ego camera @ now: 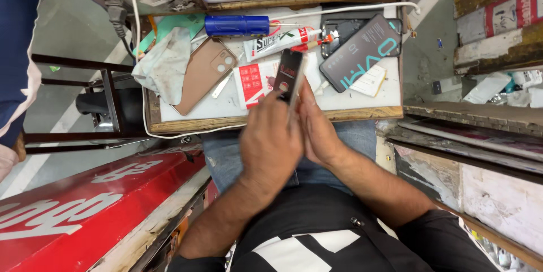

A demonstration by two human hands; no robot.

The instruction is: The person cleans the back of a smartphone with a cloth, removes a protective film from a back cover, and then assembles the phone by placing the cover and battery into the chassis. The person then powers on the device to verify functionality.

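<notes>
The left hand (270, 145) and right hand (318, 130) are pressing together, palms sandwiching a dark phone (289, 74) (long axis pointing away, top end jutting beyond the fingertips).

1. A small phone-repair stall or workshop is shown.
2. A cramped, worn desk (362, 115) is seen, crowded with a dark smartphone (360, 52), a tan phone back cover (204, 74) and an opened phone body (342, 27).
3. Repair supplies are laid out: a glue tube (278, 42), a blue-handled screwdriver (236, 25) and a cloth (165, 66).
4. Rough wooden shelves (498, 23) and a red signboard (85, 204) are packed closely around.
</notes>
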